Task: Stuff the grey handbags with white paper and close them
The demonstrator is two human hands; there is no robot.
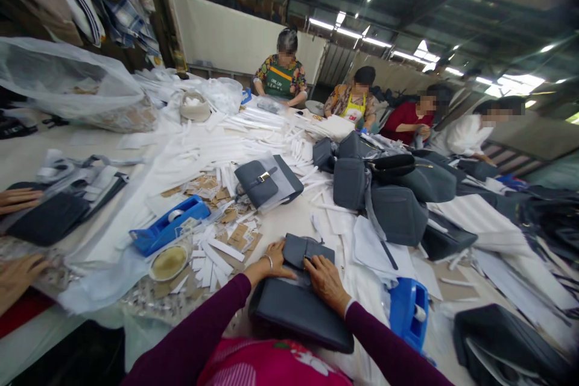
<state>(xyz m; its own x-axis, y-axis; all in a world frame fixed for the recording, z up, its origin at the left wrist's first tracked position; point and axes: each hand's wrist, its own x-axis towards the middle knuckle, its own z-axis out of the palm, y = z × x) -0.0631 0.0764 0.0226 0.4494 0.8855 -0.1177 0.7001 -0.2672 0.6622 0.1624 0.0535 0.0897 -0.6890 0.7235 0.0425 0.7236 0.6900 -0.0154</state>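
Observation:
A dark blue-grey handbag [301, 307] lies right in front of me, its flap [296, 251] folded back at the far side. My left hand [271, 260] grips the flap's left edge, thumb stretched across the bag and fingers along the side. With bent fingers my right hand [326, 277] holds the right part of the flap, near a narrow strap. The fingertips of both hands are partly hidden. Beyond them rests another dark bag [260, 182] with a gold buckle and white paper under its flap.
A blue tape dispenser [174, 223] stands left, beside a small bowl [168, 262] and paper scraps. Another blue dispenser [409, 313] is right of me. Stacked dark bags [393, 211] fill the right side. A co-worker's hands [20, 274] reach in at left; several people sit across the table.

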